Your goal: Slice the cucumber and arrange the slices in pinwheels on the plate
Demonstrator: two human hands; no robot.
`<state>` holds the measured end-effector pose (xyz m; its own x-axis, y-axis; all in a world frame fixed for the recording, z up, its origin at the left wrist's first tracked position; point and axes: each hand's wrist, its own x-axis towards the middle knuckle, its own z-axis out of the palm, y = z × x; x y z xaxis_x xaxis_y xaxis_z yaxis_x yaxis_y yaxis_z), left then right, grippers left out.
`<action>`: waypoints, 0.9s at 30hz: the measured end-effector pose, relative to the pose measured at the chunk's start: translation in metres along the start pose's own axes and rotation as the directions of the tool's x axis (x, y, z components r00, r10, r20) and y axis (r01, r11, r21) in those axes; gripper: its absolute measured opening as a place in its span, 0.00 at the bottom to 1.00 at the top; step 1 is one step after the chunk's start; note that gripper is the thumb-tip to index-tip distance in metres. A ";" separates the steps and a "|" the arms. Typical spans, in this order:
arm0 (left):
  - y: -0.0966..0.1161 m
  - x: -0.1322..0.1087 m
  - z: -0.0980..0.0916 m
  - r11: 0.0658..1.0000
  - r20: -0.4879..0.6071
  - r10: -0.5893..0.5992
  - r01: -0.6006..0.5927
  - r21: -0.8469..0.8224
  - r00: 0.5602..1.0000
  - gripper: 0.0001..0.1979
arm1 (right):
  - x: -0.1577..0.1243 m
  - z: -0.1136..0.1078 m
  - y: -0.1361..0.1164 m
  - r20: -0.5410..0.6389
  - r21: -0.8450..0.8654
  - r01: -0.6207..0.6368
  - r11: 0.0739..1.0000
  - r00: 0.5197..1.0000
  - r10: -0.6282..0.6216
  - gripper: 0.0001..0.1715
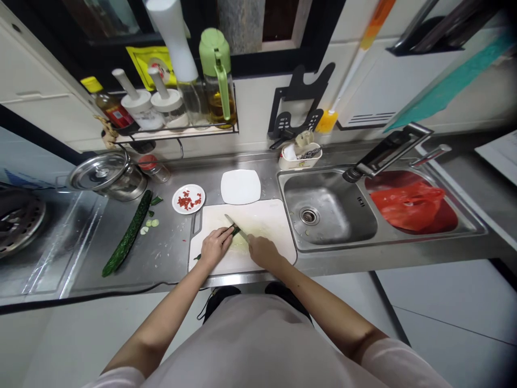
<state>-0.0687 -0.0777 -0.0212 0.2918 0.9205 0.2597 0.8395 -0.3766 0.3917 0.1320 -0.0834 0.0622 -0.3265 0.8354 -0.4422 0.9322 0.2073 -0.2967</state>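
On the white cutting board [262, 258], my left hand [216, 245] presses a dark green piece of cucumber [236, 230], most of it hidden under the fingers. My right hand [262, 251] is closed round the handle of a knife [243, 234], whose blade lies slanted against the cucumber just right of my left fingertips. A small green scrap [197, 257] sits near the board's left edge, beside my left wrist. Wet, pale green traces spread over the board around the blade. A whole cucumber [129, 237] rests on the steel counter to the left, with several cut slices [152, 222] beside it.
Behind the board are a white square plate [240, 186] and a small plate of chopped red pieces [188, 199]. A lidded pot [109, 175] and a red-capped jar [153, 168] stand back left. The sink [329, 210] adjoins on the right; a red plastic bag [412, 205] fills its second basin.
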 end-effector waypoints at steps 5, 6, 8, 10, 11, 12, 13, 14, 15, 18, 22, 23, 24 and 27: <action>0.001 0.000 0.000 1.000 -0.001 -0.016 0.016 -0.015 1.000 0.16 | -0.003 -0.002 -0.001 0.016 0.000 0.003 1.000 1.000 -0.003 0.17; 0.001 -0.001 0.000 1.000 0.000 -0.017 0.017 -0.019 1.000 0.16 | -0.003 -0.002 -0.001 0.016 0.005 0.002 1.000 1.000 -0.002 0.17; 0.001 -0.001 0.000 1.000 0.003 -0.015 0.015 -0.020 1.000 0.17 | -0.004 -0.003 -0.002 0.009 0.018 -0.002 1.000 1.000 0.002 0.16; 0.001 -0.001 0.000 1.000 0.003 -0.012 0.012 -0.015 1.000 0.17 | -0.004 -0.002 -0.005 0.001 0.026 -0.011 1.000 1.000 0.011 0.17; 0.000 -0.001 0.000 1.000 0.003 -0.011 0.011 -0.012 1.000 0.17 | -0.003 -0.002 -0.006 0.000 0.023 -0.018 1.000 1.000 0.018 0.17; 0.000 -0.001 0.001 1.000 0.002 -0.010 0.010 -0.009 1.000 0.17 | -0.001 -0.001 -0.008 0.001 0.017 -0.022 1.000 1.000 0.022 0.17; 0.000 -0.001 0.001 1.000 0.001 -0.009 0.009 -0.006 1.000 0.17 | 0.001 -0.001 -0.009 0.004 0.011 -0.022 1.000 1.000 0.022 0.17; 0.000 -0.001 0.001 1.000 0.002 -0.008 0.008 -0.003 1.000 0.17 | 0.003 0.000 -0.010 0.005 0.008 -0.020 1.000 1.000 0.020 0.18; 0.000 -0.001 0.001 1.000 0.002 -0.008 0.008 0.000 1.000 0.17 | 0.005 0.000 -0.011 0.000 0.008 -0.016 1.000 1.000 0.016 0.18; 0.000 -0.001 0.001 1.000 0.004 -0.009 0.009 0.002 1.000 0.17 | 0.008 0.002 -0.011 -0.021 0.019 -0.003 1.000 1.000 0.004 0.18; 0.001 -0.001 0.000 1.000 0.010 -0.014 0.014 0.000 1.000 0.17 | 0.002 0.002 -0.007 0.005 0.031 -0.012 0.999 1.000 0.012 0.17; 0.001 -0.001 0.000 1.000 0.010 -0.015 0.015 0.001 1.000 0.16 | 0.000 0.002 -0.005 0.017 0.033 -0.012 0.999 1.000 0.011 0.17; 0.001 -0.001 0.000 1.000 0.010 -0.016 0.016 0.001 1.000 0.16 | -0.003 0.002 -0.004 0.026 0.034 -0.010 0.999 1.000 0.009 0.17; 0.001 -0.001 0.000 1.000 0.011 -0.016 0.016 0.001 1.000 0.17 | -0.006 0.002 -0.003 0.031 0.027 -0.005 1.000 1.000 0.004 0.17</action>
<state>-0.0679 -0.0786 -0.0209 0.2839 0.9274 0.2434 0.8445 -0.3621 0.3947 0.1303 -0.0900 0.0641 -0.3273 0.8200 -0.4695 0.9293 0.1893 -0.3171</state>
